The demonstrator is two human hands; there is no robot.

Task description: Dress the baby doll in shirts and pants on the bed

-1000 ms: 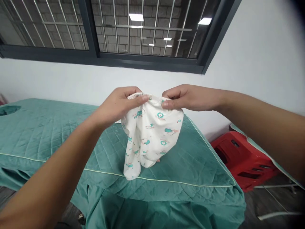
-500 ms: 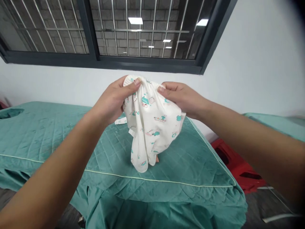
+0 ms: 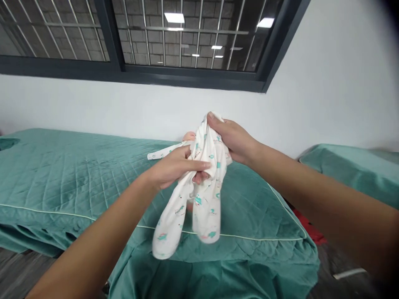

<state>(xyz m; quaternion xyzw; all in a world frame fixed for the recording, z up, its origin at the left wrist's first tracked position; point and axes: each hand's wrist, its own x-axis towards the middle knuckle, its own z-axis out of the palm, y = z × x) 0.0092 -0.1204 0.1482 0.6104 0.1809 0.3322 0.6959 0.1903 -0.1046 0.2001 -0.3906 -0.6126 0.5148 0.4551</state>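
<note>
Hanging legs-down, small white printed pants [image 3: 207, 207], over green quilted bed [image 3: 77, 178]. Right hand [image 3: 233, 138] pinches the bunched top; left hand [image 3: 173, 167] grips them lower, around mid-length. Behind, white patterned cloth [image 3: 159, 155] lies on bed. Barred window [image 3: 187, 79] beyond.

White pants [image 3: 206, 207] with small teal and pink prints hang upright, bunched at the top, rounded legs [image 3: 171, 224] dangling apart before the green bed [image 3: 87, 166]
</note>
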